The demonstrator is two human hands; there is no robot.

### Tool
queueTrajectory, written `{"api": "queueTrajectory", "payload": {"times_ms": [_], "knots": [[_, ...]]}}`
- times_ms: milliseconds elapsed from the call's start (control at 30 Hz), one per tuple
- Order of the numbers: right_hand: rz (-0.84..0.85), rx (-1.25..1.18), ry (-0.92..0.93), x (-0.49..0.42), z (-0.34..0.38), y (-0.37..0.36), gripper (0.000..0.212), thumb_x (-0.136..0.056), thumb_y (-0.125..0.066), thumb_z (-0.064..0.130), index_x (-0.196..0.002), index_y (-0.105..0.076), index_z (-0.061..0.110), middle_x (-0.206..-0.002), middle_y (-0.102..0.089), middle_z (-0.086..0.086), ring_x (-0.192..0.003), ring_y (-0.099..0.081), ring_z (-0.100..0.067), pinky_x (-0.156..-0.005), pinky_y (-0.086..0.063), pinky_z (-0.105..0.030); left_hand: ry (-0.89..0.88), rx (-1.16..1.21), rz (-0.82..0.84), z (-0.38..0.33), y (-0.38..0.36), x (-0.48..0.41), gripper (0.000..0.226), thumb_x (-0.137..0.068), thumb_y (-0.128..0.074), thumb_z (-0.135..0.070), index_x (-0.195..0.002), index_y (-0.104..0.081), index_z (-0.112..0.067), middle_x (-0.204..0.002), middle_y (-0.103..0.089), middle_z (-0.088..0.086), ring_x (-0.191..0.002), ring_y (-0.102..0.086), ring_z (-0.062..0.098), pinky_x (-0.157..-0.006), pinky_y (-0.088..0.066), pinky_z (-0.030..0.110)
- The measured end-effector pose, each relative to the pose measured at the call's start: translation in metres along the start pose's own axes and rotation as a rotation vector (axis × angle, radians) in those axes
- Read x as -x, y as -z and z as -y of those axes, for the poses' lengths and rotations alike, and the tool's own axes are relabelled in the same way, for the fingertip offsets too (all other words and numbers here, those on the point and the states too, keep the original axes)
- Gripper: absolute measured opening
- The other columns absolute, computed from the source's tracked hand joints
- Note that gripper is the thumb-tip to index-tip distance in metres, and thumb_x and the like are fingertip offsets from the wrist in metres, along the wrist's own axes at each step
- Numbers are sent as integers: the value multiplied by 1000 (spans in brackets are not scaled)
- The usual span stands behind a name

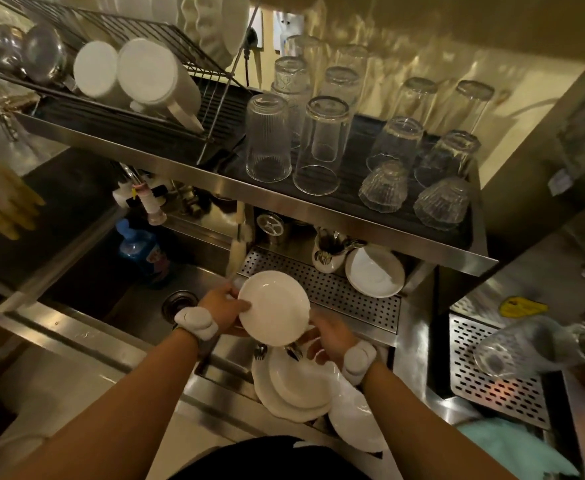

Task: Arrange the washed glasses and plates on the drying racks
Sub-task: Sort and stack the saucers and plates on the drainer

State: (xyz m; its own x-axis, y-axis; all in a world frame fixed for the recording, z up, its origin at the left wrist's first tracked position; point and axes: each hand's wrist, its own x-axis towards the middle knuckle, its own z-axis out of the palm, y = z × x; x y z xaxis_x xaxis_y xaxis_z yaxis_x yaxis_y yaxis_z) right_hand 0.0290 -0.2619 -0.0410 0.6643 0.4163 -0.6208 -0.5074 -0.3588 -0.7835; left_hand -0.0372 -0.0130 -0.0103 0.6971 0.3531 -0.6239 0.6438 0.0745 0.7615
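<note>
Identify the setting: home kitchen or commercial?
Probably a café or restaurant wash-up station. Cues: a steel shelf packed with upturned glasses, a perforated drain tray beside the sink, and stacked white plates below the plate held by the left hand and right hand.

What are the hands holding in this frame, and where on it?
Both hold one white plate: the left hand grips its left rim, thumb on the face; the right hand holds its lower right edge.

Glossy white ceramic plate point(273, 308), clear ribbed glasses point(268, 138), brushed steel shelf point(318, 206).
</note>
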Motion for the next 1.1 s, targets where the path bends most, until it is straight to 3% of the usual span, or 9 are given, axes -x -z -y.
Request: {"api": "queueTrajectory", "payload": {"times_ms": [100,200,367,500,600,700,933,1000,1100], "knots": [[-68,103,27,3,-18,6,34,-108,-43,30,-118,-59,1,-72,-70,-16,-40,-52,-17,-43,-39,-23,23,-40,29,10,-27,4,19,-87,-75,-9,-97,-60,-14,-106,-68,17,-87,-73,41,-62,-63,57],[-158,120,2,8,-34,17,25,-106,-44,15,-123,-60,4,-63,-64,-13,-38,-50,-15,-40,-39,-20,5,-58,119,15,-43,10,15,-87,-76,-13,-93,-63,-15,-98,-71,15,-68,-77,30,-57,-63,46],[-280,-4,-19,17,-48,61,22,-102,-53,10,-106,-65,-8,-55,-60,-15,-44,-51,-23,-44,-37,-25,-97,-278,286,2,-63,12,15,-94,-68,-36,-103,-70,-24,-84,-79,3,-71,-77,21,-58,-61,33],[-474,-6,7,16,-40,103,17,-97,-57,9,-83,-62,1,-53,-59,-13,-44,-53,-24,-46,-42,-29,-183,-401,200,-1,-73,9,14,-97,-64,-35,-95,-70,-23,-85,-78,-1,-71,-75,12,-57,-56,23],[-571,-82,10,7,-29,126,13,-97,-54,7,-90,-62,0,-65,-63,-23,-48,-53,-25,-47,-42,-29,-190,-430,163,2,-72,6,9,-97,-62,-27,-91,-68,-25,-83,-77,-1,-67,-75,12,-54,-53,20],[-606,-151,6,-7,-15,142,14,-100,-49,5,-100,-62,-3,-81,-65,-30,-68,-61,-34,-54,-46,-33,-181,-457,150,7,-69,3,10,-97,-62,-26,-90,-69,-25,-82,-77,-1,-69,-75,14,-55,-54,20],[-619,-116,-79,-40,14,154,34,-102,-47,9,-119,-61,-17,-103,-68,-35,-85,-62,-33,-90,-56,-51,-112,-444,116,12,-57,1,9,-97,-63,-18,-92,-70,-18,-88,-76,4,-71,-72,15,-49,-50,14],[-601,-171,-62,-40,21,148,33,-102,-44,6,-119,-60,-18,-93,-65,-29,-76,-61,-34,-73,-55,-46,-110,-458,103,11,-53,2,9,-97,-63,-21,-95,-72,-18,-91,-76,3,-78,-72,16,-55,-50,16],[-592,-375,-30,-38,30,142,32,-105,-38,1,-132,-54,-8,-101,-63,-23,-69,-60,-29,-53,-53,-32,-110,-463,99,10,-49,5,10,-96,-64,-20,-98,-74,-18,-93,-75,2,-81,-72,15,-57,-49,16]]}}
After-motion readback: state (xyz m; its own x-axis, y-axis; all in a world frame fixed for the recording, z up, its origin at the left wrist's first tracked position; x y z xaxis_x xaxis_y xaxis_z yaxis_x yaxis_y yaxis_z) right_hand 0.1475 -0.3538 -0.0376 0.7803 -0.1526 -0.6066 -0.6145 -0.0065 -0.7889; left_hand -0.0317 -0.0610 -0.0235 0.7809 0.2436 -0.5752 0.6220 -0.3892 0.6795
